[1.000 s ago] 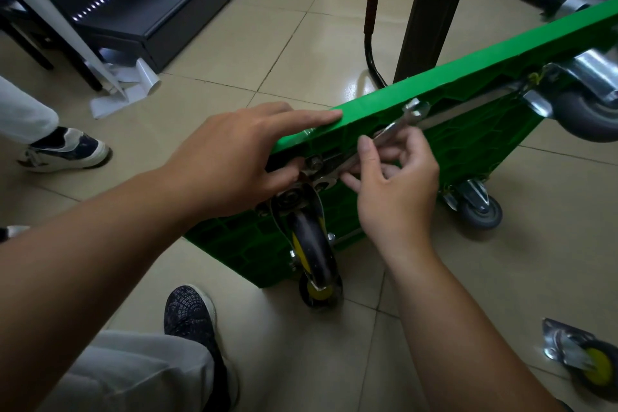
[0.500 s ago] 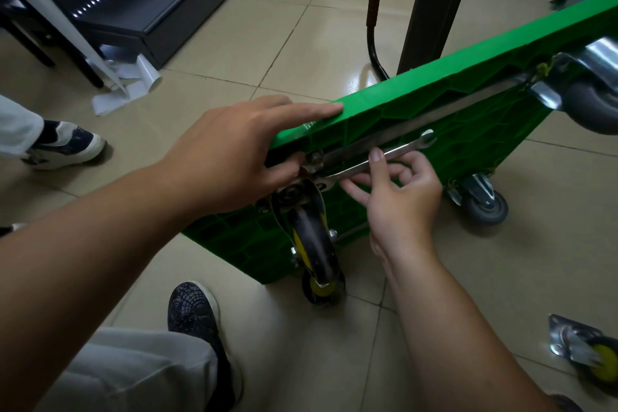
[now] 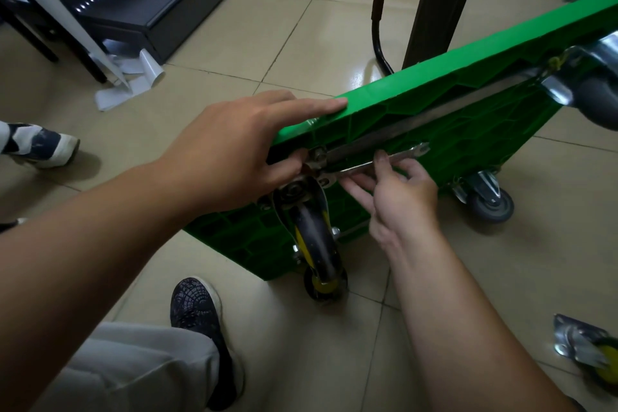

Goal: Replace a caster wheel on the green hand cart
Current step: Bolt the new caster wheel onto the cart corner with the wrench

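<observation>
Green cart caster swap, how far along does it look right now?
Done, apparently: a loose caster lies on the floor, and a black-and-yellow caster sits at the near corner of the cart. In hand: the right hand pinches a wrench set at that caster's mounting plate, while the left hand rests on the cart edge. Left: finishing the plate's bolts; whether they are being tightened or loosened cannot be told.

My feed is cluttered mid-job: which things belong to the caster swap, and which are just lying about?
Job: green cart, wrench pinched by right hand, left hand resting on cart edge, mounted caster, loose caster on floor.
Lying about: paper scraps, dark shelving, bystander's shoe.
</observation>
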### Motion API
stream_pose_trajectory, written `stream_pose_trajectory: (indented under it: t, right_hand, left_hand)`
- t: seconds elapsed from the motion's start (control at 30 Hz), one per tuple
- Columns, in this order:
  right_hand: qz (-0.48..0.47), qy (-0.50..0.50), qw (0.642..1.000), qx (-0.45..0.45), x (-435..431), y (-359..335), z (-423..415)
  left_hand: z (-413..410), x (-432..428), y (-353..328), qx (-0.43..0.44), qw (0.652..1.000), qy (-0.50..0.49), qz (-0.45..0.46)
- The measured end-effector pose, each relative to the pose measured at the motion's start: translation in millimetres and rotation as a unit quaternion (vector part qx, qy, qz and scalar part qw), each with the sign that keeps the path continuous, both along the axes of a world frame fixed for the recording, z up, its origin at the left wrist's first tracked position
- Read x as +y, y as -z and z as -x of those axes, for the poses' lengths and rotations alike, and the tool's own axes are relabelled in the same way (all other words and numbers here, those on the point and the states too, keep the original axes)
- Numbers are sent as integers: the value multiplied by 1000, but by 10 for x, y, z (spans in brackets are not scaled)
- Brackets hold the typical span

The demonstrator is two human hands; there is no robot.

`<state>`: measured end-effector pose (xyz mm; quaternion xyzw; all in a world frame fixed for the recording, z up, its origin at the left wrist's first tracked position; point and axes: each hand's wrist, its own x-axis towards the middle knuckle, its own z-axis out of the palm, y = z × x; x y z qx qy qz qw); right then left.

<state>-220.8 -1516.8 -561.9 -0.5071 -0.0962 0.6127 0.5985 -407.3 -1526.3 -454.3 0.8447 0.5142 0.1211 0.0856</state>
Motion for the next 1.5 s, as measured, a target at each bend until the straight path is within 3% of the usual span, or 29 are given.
stream_pose_trajectory:
  t: [0.13, 0.2, 0.43, 0.53, 0.6, 0.67, 0.77, 0.9, 1.03, 1.17, 1.5]
  right_hand:
    - [108, -47, 980, 163, -33, 66, -52]
    - [121, -67, 969, 202, -47, 105, -83]
    - [116, -87, 963, 225, -79, 129, -181]
    - [132, -52, 967, 213, -133, 182, -253]
    - [134, 5, 977, 163, -193, 239, -339]
    - [108, 54, 992, 35, -255, 290, -419]
    - [-19, 70, 992, -104, -287, 178, -407]
    - [-215, 14, 945, -246, -284, -186, -226]
    - [-278, -16, 891, -359, -301, -321, -89]
    - [-279, -24, 873, -399, -314, -289, -27]
    - [-224, -43, 893, -387, -227, -344, 9]
  left_hand:
    - [-9, -9, -1, 2, 1000, 2, -3]
    - [-16, -16, -4, 5, 1000, 0, -1]
    - [3, -11, -2, -1, 1000, -5, 0]
    - [11, -4, 4, -5, 1000, -6, -3]
    - [18, -2, 3, -7, 1000, -7, -5]
    - [18, -3, 6, -9, 1000, -6, -6]
    - [15, 7, 7, -11, 1000, -4, -7]
    - [7, 11, 3, -16, 1000, -6, -7]
    - [7, 4, -2, -10, 1000, -6, -4]
    - [11, 11, 4, -12, 1000, -5, -8]
    - [16, 16, 16, -5, 1000, -9, -10]
